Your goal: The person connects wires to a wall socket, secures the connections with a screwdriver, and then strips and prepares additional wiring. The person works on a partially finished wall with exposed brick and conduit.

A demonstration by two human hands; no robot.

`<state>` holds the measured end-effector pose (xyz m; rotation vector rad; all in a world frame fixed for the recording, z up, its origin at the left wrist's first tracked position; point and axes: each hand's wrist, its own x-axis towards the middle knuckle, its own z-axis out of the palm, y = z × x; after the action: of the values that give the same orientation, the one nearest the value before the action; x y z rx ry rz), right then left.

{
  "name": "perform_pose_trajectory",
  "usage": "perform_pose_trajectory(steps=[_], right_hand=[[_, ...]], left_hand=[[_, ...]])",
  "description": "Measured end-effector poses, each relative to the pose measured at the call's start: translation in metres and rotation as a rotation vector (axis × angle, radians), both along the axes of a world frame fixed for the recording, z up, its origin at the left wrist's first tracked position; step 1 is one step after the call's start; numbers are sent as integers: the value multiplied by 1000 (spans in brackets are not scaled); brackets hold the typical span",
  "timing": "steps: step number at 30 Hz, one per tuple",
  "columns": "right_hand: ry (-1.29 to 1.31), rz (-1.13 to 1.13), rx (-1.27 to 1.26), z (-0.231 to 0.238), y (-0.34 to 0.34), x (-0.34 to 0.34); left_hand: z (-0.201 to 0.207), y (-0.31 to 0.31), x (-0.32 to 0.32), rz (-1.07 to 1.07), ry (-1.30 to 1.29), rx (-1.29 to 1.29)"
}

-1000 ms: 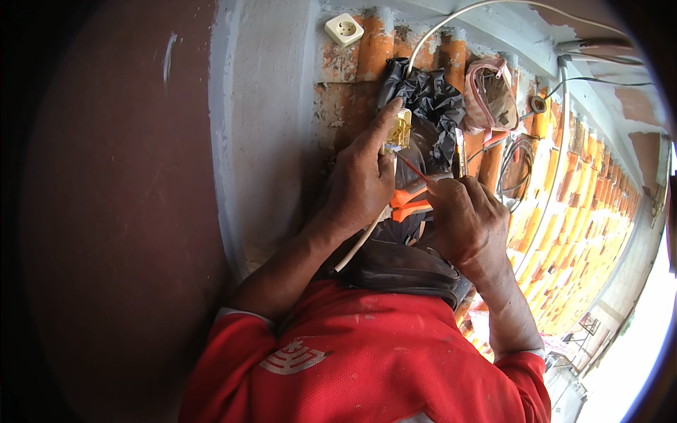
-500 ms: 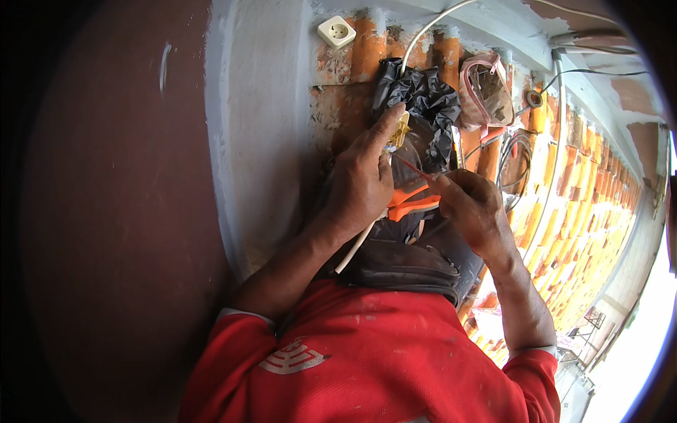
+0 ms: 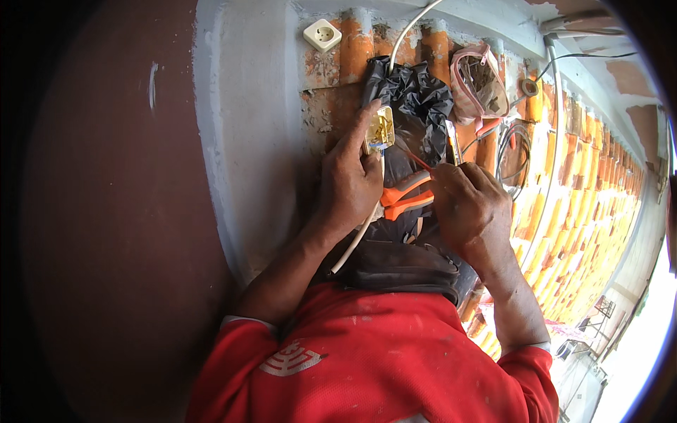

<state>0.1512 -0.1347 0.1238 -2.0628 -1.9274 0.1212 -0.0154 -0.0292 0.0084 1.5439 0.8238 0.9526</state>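
My left hand (image 3: 349, 176) grips a small cream electrical socket base (image 3: 382, 132), its open side with brass-coloured contacts facing up. A blue wire end shows at its lower edge, and a whitish cable (image 3: 352, 244) runs down from it past my palm. In my right hand (image 3: 471, 208), closed fingers hold a thin red-shafted tool, seemingly a screwdriver (image 3: 417, 160); its tip points toward the socket base but stands apart from it. Between my hands, orange-and-grey-handled pliers (image 3: 409, 196) lie on my lap, their jaws partly hidden by my left hand.
A black plastic bag (image 3: 416, 95) lies just beyond my hands, a cutter knife (image 3: 453, 141) beside it. Further right are a pink-trimmed pouch (image 3: 479, 84), a tape roll (image 3: 529, 87) and coiled dark cable (image 3: 520, 158). A cream wall socket (image 3: 322, 35) rests on the roof tiles (image 3: 360, 49).
My right hand has drawn the red-shafted tool slightly away from the socket base and turned knuckles-up. My left hand has shifted a little left, tilting the socket base so its inside shows.
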Motion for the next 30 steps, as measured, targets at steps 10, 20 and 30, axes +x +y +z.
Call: perform_pose_trajectory(steps=[10, 20, 30], right_hand=[[-34, 65, 17, -7, 2, 1], [-162, 168, 45, -3, 4, 1], [435, -255, -500, 14, 30, 17]], left_hand=[[1, 1, 0, 12, 26, 7], [1, 2, -1, 17, 29, -28], [5, 4, -3, -17, 75, 118]])
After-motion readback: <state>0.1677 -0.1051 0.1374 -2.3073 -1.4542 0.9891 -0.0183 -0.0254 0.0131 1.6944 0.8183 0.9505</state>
